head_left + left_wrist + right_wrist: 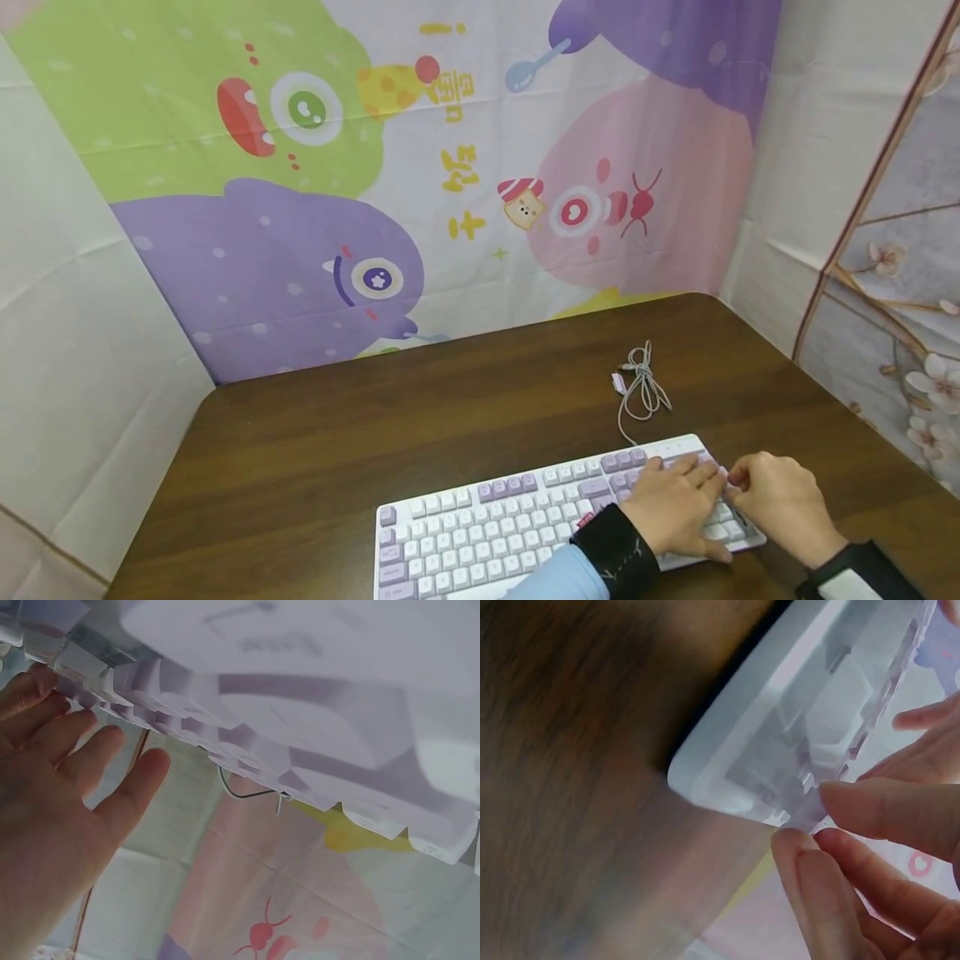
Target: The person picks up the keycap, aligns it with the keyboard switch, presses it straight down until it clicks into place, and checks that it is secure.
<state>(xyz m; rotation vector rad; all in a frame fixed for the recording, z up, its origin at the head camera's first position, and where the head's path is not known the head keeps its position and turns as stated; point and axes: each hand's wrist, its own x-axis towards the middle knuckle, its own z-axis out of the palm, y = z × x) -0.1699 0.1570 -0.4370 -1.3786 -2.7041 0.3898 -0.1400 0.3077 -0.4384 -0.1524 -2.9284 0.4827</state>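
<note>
A white and purple keyboard (468,533) lies at a slant along the front of the brown table. Across its right part rests my left hand (671,507), fingers stretched toward the far right corner. In the left wrist view the same hand (56,799) shows spread fingers beside the keycap rows. My right hand (783,504) is at the keyboard's right edge. In the right wrist view its thumb and fingers pinch a purple keycap (805,811) at the number pad's corner. Bare switch plate (769,761) shows near that keycap.
A bundled grey cable (643,390) with a pale purple plug (618,383) lies behind the keyboard and runs to its back edge. A cartoon-printed curtain (465,275) hangs behind the brown table (300,433). Fabric walls stand at both sides.
</note>
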